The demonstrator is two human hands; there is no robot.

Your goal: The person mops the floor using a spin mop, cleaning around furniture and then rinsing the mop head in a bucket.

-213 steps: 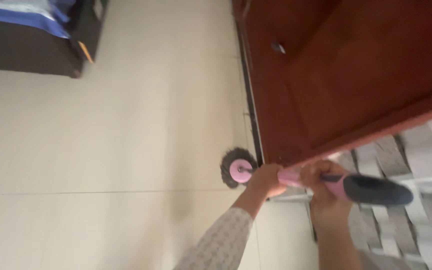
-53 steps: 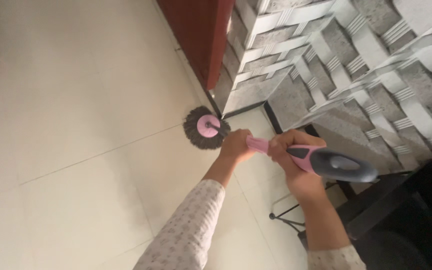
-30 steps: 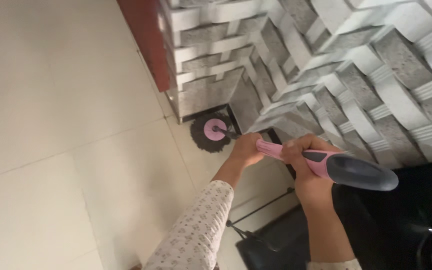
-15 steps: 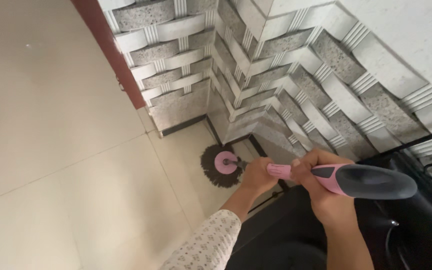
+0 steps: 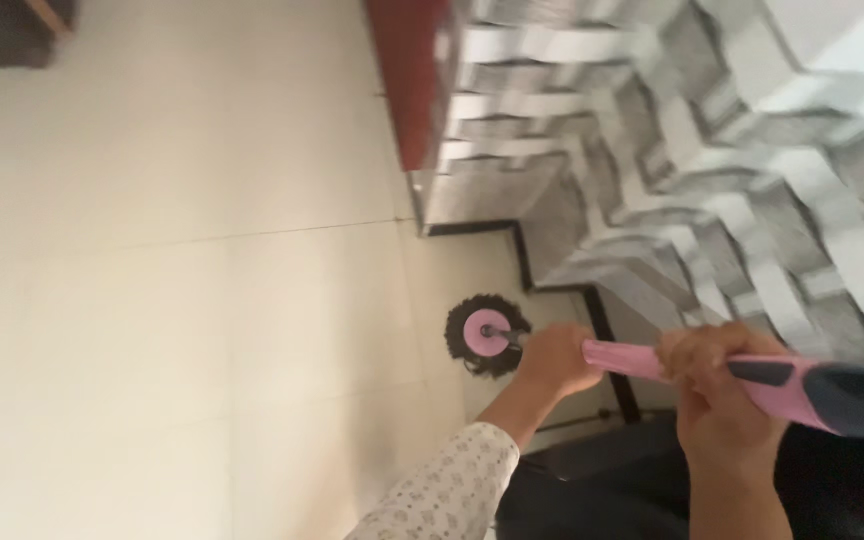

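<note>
A pink-handled mop (image 5: 652, 362) with round dark-fringed head (image 5: 487, 335) at nine o'clock is gripped by closed left hand (image 5: 555, 360) and right hand (image 5: 717, 395).

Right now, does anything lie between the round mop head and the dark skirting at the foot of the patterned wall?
Nothing visible: only bare cream floor tile separates the round grey mop head with its pink disc from the dark skirting strip.

Round grey string mop head with pink centre disc (image 5: 487, 335): on pale tiled floor (image 5: 182, 300), near the base of the grey woven-pattern wall (image 5: 652, 170) to its right. Reddish-brown wooden door edge (image 5: 407, 80): beyond, left of wall. Pink mop handle (image 5: 632, 360): between left hand (image 5: 557, 360) and right hand (image 5: 717, 400).
</note>
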